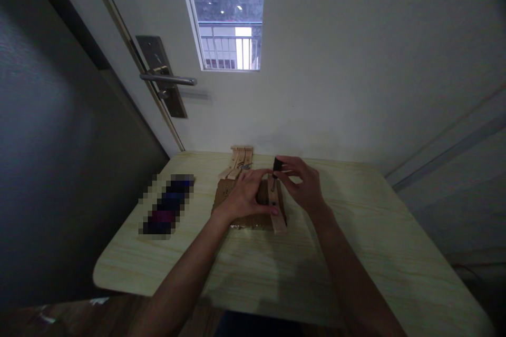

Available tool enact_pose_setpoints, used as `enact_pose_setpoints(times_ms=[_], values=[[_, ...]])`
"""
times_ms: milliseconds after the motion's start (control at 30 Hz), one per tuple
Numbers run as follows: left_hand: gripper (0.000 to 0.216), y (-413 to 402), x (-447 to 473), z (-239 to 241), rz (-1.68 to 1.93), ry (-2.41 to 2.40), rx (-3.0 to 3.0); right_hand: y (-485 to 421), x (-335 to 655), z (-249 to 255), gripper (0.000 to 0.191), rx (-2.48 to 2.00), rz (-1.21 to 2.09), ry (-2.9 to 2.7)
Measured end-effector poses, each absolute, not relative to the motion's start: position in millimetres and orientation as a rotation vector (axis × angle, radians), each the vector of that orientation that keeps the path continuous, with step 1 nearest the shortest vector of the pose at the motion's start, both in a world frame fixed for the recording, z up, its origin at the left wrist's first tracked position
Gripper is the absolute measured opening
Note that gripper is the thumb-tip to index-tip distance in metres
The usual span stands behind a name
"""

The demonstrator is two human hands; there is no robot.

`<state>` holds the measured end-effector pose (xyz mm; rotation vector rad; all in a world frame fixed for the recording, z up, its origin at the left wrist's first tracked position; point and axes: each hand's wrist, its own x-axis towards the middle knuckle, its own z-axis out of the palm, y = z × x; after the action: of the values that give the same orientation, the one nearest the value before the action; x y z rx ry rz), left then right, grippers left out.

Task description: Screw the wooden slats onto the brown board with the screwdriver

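In my right hand [302, 181] is a small screwdriver [278, 164] with a black handle, pinched between thumb and fingers. Its shaft points down at a narrow pale wooden strip [280, 224], which has dark holes or screw heads along it. The strip lies across the right side of a brown slab [252, 221] with a ragged front edge. My left hand [247, 192] spreads over the slab, the thumb pressing on the strip and the index finger reaching close to the screwdriver. Whether the screwdriver's tip sits in a screw I cannot tell.
Behind the slab lie more wooden strips [239, 155] with several loose screws [245, 166] on them. A blurred-out dark object [168, 205] rests at the left of the pale wooden table [356, 253]. Against the table's far edge stands a white door [336, 63] with a metal handle [169, 79].
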<state>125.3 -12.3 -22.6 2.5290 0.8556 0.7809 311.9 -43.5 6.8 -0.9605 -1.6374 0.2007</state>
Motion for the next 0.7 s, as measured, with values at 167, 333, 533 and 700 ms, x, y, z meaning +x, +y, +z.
enact_pose_setpoints(times_ms=[167,333,533,700], values=[[0.099,-11.7,125.2,-22.6,0.787,0.835,2.539,-42.8,310.6,6.6,0.035,-0.995,0.18,-1.712],[0.099,-12.7,125.7,-20.2,0.782,0.832,2.536,-47.0,313.3,11.8,0.034,-0.998,0.197,-1.735],[0.099,-13.4,125.4,-20.4,0.769,0.856,2.516,-49.1,314.7,11.4,0.036,-1.029,0.271,-1.708],[0.099,-13.6,125.6,-18.9,0.761,0.855,2.51,-48.5,313.7,11.2,0.034,-1.038,0.298,-1.697]])
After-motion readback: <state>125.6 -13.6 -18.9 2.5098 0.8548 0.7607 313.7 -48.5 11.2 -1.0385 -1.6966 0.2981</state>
